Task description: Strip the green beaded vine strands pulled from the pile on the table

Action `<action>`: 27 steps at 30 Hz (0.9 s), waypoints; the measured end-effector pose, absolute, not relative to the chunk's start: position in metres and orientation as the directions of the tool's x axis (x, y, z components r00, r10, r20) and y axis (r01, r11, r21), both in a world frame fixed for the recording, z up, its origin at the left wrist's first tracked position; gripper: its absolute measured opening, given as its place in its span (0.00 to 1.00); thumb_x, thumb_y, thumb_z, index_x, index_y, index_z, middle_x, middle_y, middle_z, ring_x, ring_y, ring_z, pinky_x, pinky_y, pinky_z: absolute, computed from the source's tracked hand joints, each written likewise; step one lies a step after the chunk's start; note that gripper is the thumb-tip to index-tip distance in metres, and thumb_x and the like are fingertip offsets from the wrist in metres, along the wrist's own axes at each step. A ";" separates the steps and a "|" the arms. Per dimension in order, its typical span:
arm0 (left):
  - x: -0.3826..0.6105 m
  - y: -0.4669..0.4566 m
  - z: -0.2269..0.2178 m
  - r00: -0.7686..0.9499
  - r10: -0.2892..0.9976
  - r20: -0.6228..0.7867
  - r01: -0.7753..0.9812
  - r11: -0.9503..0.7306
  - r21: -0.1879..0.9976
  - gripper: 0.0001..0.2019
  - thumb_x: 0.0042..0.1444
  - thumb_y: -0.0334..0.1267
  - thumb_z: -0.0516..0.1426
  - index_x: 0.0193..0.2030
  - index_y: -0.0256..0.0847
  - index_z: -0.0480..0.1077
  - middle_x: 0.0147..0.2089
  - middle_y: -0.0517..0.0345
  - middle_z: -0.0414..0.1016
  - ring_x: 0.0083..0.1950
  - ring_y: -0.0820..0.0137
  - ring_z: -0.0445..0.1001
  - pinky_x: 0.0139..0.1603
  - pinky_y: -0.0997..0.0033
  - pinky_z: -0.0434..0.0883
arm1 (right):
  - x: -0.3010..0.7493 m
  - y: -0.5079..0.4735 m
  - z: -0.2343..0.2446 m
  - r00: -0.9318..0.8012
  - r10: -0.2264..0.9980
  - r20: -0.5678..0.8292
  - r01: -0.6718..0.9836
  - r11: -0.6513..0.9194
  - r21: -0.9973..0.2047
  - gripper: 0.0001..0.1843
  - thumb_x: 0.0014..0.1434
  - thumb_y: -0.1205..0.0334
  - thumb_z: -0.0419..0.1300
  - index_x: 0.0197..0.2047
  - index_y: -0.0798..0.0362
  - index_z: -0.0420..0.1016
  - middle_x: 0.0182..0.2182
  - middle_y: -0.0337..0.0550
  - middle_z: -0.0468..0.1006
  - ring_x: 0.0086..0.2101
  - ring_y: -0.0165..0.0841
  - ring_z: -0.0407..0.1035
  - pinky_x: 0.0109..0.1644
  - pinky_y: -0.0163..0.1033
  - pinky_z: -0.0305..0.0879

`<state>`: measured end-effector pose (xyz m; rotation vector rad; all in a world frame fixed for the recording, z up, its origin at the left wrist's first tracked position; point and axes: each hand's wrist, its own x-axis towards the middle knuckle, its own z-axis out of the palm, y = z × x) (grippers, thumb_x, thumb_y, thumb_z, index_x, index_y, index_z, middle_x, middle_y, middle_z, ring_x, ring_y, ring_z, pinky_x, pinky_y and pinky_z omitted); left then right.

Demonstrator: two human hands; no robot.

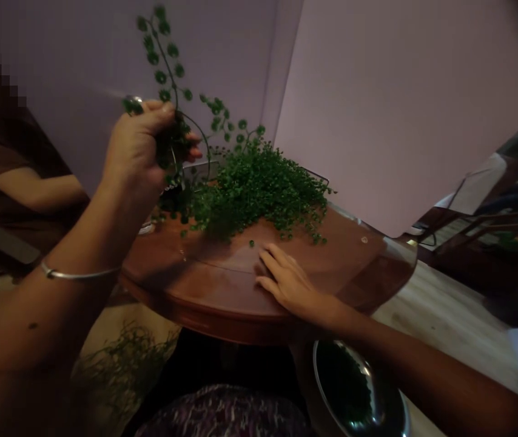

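Raised at the upper left, my left hand (138, 142) is closed round a thin green stem with small round green berries or leaves (167, 60). A shiny object (134, 99) shows at its fingers; I cannot make out its kind. My right hand (289, 279) lies on the brown table (222, 297), fingers apart and holding nothing visible. One small round green piece (252, 243) lies just beyond its fingertips. Behind both hands a heap of similar green stems (272, 188) covers the back of the table.
Below my right forearm stands a shiny metal bowl (404, 413) with dark green contents. Leafless-looking stems (127, 364) lie low at the left. Another person's arm (40, 188) is at the left edge. A pale wall (377, 109) rises behind the table.
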<state>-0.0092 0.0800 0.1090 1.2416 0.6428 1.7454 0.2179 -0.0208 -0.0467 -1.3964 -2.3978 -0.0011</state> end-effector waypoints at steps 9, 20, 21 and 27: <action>-0.019 0.015 0.043 -0.061 0.970 0.234 -0.383 -0.240 0.892 0.04 0.49 0.26 0.54 0.30 0.37 0.62 0.20 0.60 0.69 0.20 0.71 0.71 0.19 0.73 0.72 | 0.212 0.024 -0.050 -0.669 0.652 0.356 0.649 0.746 -0.147 0.14 0.63 0.64 0.45 0.43 0.57 0.70 0.43 0.51 0.71 0.47 0.35 0.62 0.51 0.43 0.59; -0.016 0.014 -0.020 0.072 0.988 -0.136 -0.418 0.154 0.896 0.04 0.47 0.30 0.56 0.31 0.39 0.64 0.23 0.60 0.74 0.21 0.69 0.73 0.20 0.72 0.73 | 0.294 -0.038 -0.035 -0.671 0.683 0.288 0.721 0.691 0.041 0.13 0.62 0.65 0.46 0.46 0.55 0.69 0.44 0.49 0.70 0.45 0.36 0.61 0.45 0.42 0.58; -0.014 0.013 -0.020 0.050 0.988 -0.144 -0.392 0.153 0.907 0.04 0.47 0.30 0.57 0.31 0.39 0.65 0.23 0.60 0.74 0.20 0.70 0.73 0.20 0.73 0.73 | 0.301 -0.040 -0.036 -0.659 0.695 0.286 0.739 0.669 0.078 0.13 0.62 0.65 0.46 0.45 0.54 0.70 0.43 0.49 0.70 0.42 0.36 0.62 0.42 0.41 0.59; -0.013 0.009 -0.022 -0.050 0.981 -0.187 -0.220 0.172 0.960 0.10 0.43 0.34 0.61 0.34 0.44 0.68 0.25 0.65 0.76 0.22 0.68 0.74 0.20 0.69 0.74 | 0.333 -0.035 -0.035 -0.568 0.808 0.159 0.808 0.511 0.293 0.20 0.64 0.57 0.41 0.38 0.57 0.71 0.31 0.46 0.67 0.27 0.29 0.57 0.27 0.35 0.51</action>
